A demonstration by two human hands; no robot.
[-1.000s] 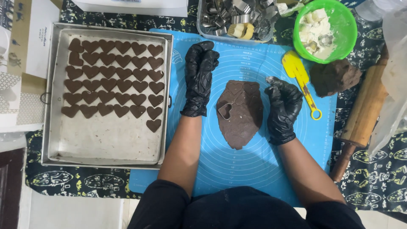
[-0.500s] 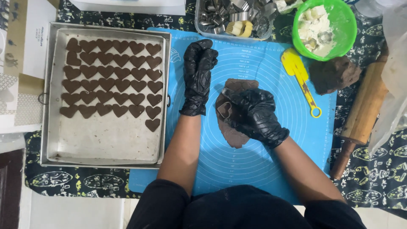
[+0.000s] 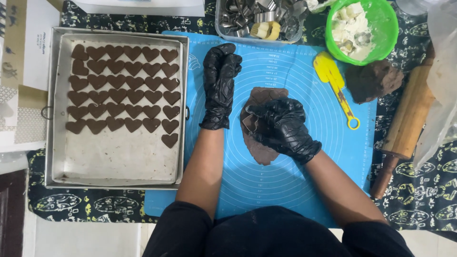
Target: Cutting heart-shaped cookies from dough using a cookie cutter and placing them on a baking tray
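Observation:
A flat sheet of rolled brown dough lies on the blue silicone mat. My right hand, in a black glove, lies over the dough and presses a small metal cutter into its left part. To the left of the dough, my left hand, also gloved, rests on the mat with its fingers curled and nothing in it. A metal baking tray at the left holds several rows of brown heart-shaped dough pieces.
A yellow scraper, a lump of brown dough and a wooden rolling pin lie to the right. A green bowl and a clear box of metal cutters stand at the back.
My right hand has moved left from the dough's right edge onto the dough and now presses the cutter down. My left hand has stayed put.

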